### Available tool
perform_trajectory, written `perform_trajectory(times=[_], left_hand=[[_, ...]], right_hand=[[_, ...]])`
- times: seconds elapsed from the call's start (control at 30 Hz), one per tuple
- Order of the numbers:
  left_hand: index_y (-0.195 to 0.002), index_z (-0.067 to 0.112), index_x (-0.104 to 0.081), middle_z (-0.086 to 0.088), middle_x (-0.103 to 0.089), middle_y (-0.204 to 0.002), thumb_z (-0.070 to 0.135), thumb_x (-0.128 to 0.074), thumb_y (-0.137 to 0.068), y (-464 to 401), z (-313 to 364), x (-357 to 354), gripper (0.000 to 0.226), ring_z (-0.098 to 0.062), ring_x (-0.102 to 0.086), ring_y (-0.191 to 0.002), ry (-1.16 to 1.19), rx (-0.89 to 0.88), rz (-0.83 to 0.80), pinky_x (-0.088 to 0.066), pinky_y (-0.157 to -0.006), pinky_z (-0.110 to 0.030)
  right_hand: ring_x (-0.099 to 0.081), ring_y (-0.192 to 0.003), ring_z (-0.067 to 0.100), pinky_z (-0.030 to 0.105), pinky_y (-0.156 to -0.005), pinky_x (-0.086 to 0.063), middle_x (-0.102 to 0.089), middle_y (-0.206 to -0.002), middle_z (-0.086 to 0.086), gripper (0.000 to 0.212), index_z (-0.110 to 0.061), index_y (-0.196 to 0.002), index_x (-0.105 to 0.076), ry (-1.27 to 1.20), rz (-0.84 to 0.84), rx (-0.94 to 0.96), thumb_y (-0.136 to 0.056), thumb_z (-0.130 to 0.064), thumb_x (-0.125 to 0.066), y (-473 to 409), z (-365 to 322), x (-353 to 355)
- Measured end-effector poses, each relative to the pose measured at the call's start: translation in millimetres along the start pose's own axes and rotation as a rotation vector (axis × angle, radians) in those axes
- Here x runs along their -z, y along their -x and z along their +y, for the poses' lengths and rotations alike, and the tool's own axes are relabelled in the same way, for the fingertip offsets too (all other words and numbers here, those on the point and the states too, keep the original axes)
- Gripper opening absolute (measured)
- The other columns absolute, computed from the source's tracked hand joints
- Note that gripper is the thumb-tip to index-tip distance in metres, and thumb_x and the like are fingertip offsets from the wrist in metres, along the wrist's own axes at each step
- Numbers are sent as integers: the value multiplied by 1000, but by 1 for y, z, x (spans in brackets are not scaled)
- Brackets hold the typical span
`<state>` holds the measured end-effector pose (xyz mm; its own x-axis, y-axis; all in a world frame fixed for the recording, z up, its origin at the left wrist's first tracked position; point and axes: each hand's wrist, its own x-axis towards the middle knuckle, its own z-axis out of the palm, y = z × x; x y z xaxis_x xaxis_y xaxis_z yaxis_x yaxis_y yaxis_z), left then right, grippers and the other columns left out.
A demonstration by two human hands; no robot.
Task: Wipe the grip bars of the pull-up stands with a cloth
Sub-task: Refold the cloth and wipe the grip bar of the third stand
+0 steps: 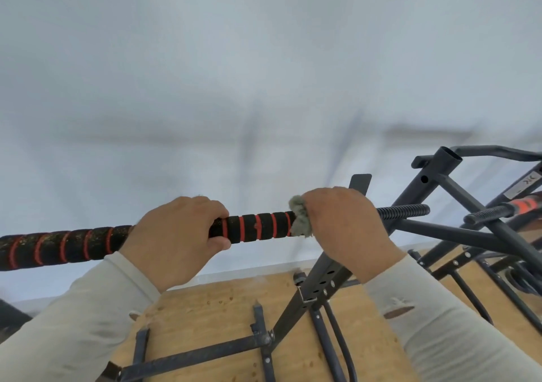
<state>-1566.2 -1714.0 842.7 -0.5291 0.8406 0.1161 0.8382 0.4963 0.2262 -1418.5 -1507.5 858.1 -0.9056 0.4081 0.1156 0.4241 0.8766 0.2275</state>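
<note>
A black foam grip bar with red rings runs across the view from the left edge to the middle right. My left hand grips the bar from above, near its middle. My right hand is wrapped round the bar further right, holding a grey cloth against it. Only a tuft of the cloth shows at the thumb side of my fist. Beyond my right hand the bar ends in a ribbed black tip.
The stand's dark metal upright with bolt holes slopes down to a base frame on a plywood floor. A second stand with a red-banded grip stands at the right. A white wall fills the background.
</note>
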Motion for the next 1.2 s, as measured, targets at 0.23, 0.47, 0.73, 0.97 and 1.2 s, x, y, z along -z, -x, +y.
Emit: perform_trajectory(times=[0.23,0.47,0.73,0.97,1.2], left_hand=[[-116,40,-56,15,-57,-100,53,-53,-94,-2,-1,-3,26,-9,-53,-94,-13,-12,7,-47,-77,-29],[-108,39,-58,15,-58,-95,53,-57,-93,-1,-1,-3,21,-10,-54,-92,-13,-12,11,-47,-75,-29],[-119,38,-54,14,-57,-102,54,-53,-95,-2,-3,-4,29,-11,-55,-96,-23,-15,4,-44,-75,-28],[-110,34,-54,12,-58,-101,53,-55,-94,-3,-1,-4,26,-14,-56,-96,-68,-22,27,-45,-73,-30],[-124,30,-44,11,-65,-109,52,-61,-92,-1,-3,-6,43,-17,-59,-97,-8,1,46,-46,-71,-31]], right_hand=[[-60,-67,21,37,-68,-55,-55,-67,-6,17,-26,-83,-51,-169,49,-121,-91,-11,-54,5,-30,-1],[-42,-57,16,31,-60,-40,-28,-57,-12,26,-29,-75,-39,-279,175,135,-82,-14,-59,-7,-92,-8],[-58,-79,17,29,-67,-46,-53,-80,-6,9,-20,-93,-49,-21,-135,-37,-98,-16,-55,-15,7,9],[-60,-82,31,45,-73,-53,-63,-87,3,15,-18,-97,-62,-418,30,46,-102,-16,-48,-14,-78,10],[-59,-70,23,40,-70,-53,-60,-71,-4,16,-22,-84,-56,-227,47,16,-99,-19,-55,1,-46,10]])
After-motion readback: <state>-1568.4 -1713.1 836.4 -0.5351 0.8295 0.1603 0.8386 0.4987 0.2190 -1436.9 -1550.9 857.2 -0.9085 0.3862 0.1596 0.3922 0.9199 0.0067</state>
